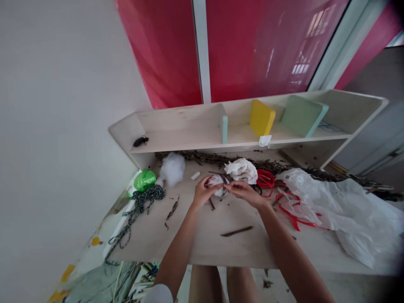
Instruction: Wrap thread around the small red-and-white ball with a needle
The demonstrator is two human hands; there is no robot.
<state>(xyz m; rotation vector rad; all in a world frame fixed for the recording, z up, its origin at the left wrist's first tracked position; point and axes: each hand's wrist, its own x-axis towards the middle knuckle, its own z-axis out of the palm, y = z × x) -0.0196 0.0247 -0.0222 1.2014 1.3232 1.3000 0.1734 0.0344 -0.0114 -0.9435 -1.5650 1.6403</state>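
Note:
A wrapped ball [217,181], white with dark and reddish strands, is held low over the middle of the desk. My left hand [202,192] is closed round its left side. At its right side, the fingers of my right hand [244,191] are pinched together against the dark strands; what they grip is too small to make out. Crumpled white paper [242,170] lies just behind my right hand. A small white roll [195,176] rests behind my left hand, and a brown twig [237,231] lies nearer the desk's front edge.
On the left are a green bundle [145,181], white stuffing [173,169] and dark patterned cord [142,204]. Red cord [265,179] and a clear plastic bag [341,206] lie on the right. Dried stems line the back below a shelf [183,143] with coloured dividers.

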